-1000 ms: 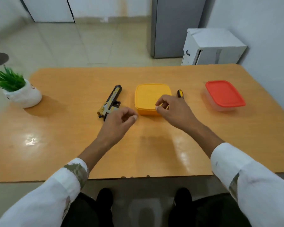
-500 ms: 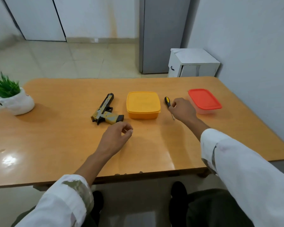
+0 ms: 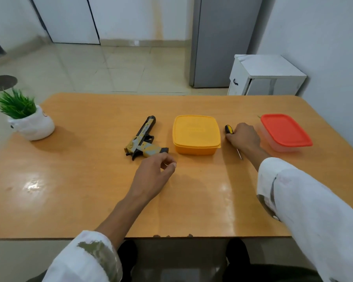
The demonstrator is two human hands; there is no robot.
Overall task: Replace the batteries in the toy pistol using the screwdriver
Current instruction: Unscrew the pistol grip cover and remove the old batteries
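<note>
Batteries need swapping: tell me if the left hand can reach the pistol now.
Likely yes: the left hand is right beside the pistol's grip, holding nothing, and nothing lies between them.

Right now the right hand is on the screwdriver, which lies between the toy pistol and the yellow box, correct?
Not quite. The head view shows the right hand on the screwdriver, which lies between the yellow box and the red-lidded box.
</note>
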